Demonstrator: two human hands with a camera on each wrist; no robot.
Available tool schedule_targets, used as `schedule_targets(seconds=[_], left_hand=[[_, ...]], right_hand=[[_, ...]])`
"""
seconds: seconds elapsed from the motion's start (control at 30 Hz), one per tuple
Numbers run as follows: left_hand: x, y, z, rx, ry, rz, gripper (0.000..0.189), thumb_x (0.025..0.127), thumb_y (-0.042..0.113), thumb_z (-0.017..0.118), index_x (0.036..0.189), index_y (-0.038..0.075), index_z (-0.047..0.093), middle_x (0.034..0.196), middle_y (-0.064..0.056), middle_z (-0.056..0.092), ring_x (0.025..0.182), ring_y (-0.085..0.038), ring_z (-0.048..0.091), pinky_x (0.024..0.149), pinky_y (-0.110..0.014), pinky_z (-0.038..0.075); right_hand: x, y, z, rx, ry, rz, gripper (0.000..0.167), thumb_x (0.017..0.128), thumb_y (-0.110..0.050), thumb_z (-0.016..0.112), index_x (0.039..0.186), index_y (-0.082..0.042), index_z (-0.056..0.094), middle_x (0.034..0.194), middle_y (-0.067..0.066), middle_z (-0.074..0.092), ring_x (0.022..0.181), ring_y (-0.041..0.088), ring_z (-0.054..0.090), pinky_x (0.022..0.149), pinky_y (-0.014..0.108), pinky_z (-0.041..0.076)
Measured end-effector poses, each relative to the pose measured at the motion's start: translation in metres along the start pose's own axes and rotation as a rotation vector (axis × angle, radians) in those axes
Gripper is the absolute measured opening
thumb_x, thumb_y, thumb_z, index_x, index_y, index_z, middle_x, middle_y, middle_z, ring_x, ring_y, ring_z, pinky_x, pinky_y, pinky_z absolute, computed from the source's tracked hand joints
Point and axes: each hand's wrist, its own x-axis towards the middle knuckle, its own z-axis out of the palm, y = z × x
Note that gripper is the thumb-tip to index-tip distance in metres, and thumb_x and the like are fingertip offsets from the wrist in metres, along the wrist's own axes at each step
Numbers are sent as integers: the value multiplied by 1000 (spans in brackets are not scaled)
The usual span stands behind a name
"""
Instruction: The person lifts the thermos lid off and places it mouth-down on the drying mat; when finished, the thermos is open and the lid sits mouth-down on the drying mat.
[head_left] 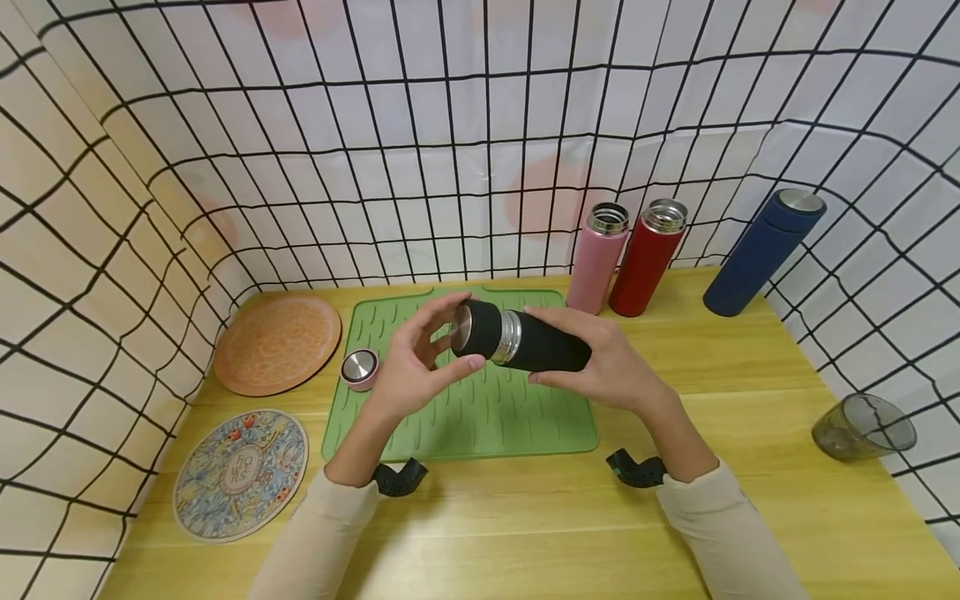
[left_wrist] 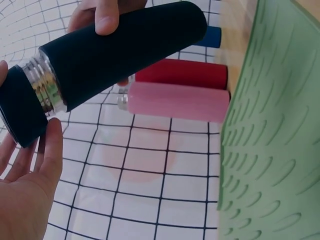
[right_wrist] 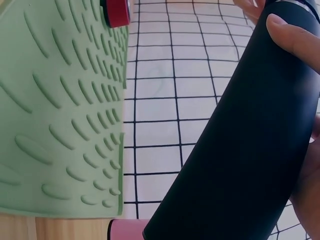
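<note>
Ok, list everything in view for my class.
Table: one, yellow, underneath
Cloth: one, white with black grid, around
Mat: one, green, centre
Round mats: two, orange and multicoloured, left
Held bottle: one, black, above mat
Held lid: one, black, at bottle neck
Loose lid: one, pink and silver, mat's left
Unclear object: one, red, right-wrist view
Standing bottles: three, pink, red, blue, back right
Cup: one, grey, right
Wrist mounts: two, black, wrists
Sleeves: two, cream, forearms
Left hand: one, bare, on held lid
Right hand: one, bare, on held bottle

Left hand near right hand, both curled
</note>
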Motion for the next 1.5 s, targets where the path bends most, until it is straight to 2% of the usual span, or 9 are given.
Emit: schedule_targets(seconds=[0.23,0.37,0.57,0.73,0.97,1.07,1.23,1.37,1.5], left_hand=[[1,-1,-4,27,40,-5,72,84,0,82,149,6,51,146,-9,55,128,-22,57,100,-30,56],[1,-3,-7,40,46,-15,71,85,1,82,149,8,52,148,-12,54,128,-20,56,99,-29,55],[0,-8,-11,83,52,-26,72,85,8,84,150,11,52,149,-7,54,132,-20,54,99,-28,53],[3,-11,-14,110,57,-21,73,83,0,83,149,14,54,147,-5,56,129,-20,56,95,-26,54],[1,-17,-16,159,70,-71,73,82,1,85,147,20,57,139,-6,60,121,-17,59,80,-24,55],[-1,-21,-16,191,71,-96,72,83,4,86,146,23,57,138,-4,61,120,-17,61,74,-24,55],[-2,-24,-15,237,66,-127,72,83,9,87,146,26,57,141,-2,61,122,-17,61,70,-26,54],[-3,-26,-15,265,62,-163,74,82,15,89,147,29,56,141,0,61,123,-17,60,69,-25,53],[-5,-30,-15,287,64,-183,74,83,18,89,148,31,55,142,1,61,124,-18,61,61,-23,50]], right_hand=[[-4,9,-7,15,12,93,82,77,-26,93,149,-31,54,144,-2,61,121,21,58,93,47,56],[-7,14,-11,3,33,102,83,78,-23,92,151,-29,52,145,0,60,122,23,59,92,48,57],[-11,21,-23,-28,96,108,86,80,-15,90,153,-31,49,146,2,60,123,23,58,93,43,55],[-14,27,-36,-22,149,150,87,81,-12,89,154,-35,47,145,3,60,125,23,55,95,36,50],[-21,28,-52,-12,184,248,86,86,-12,84,157,-36,41,147,11,56,131,37,52,104,64,46],[-25,30,-56,-9,208,264,86,88,-11,81,158,-36,37,148,10,55,133,33,52,112,47,45],[-31,36,-64,-18,258,264,89,89,-8,81,159,-37,34,151,7,53,134,3,49,105,10,37],[-35,43,-72,-22,288,272,92,88,-7,81,160,-36,32,155,8,50,134,-9,45,107,10,38],[-39,49,-80,-25,320,333,92,90,-9,80,161,-37,29,154,7,49,135,0,49,111,21,43]])
